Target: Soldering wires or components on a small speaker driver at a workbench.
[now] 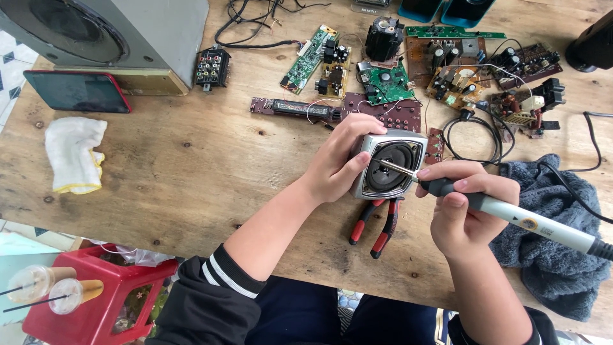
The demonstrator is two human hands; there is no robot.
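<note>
My left hand (337,161) grips a small square speaker (391,165) with a silver frame and black cone, tilted up off the wooden table (191,172). My right hand (463,207) holds a soldering iron (511,217) with a grey handle and black grip. Its metal tip rests against the speaker's cone near the middle. Red-and-black pliers (377,223) lie on the table just below the speaker, between my two hands.
Several circuit boards (383,83) and loose wires are spread across the far side. A grey towel (549,243) lies at the right, a white cloth (75,153) at the left. A big speaker box (121,32) and a red-cased tablet (76,91) sit far left. A red stool (96,300) stands below.
</note>
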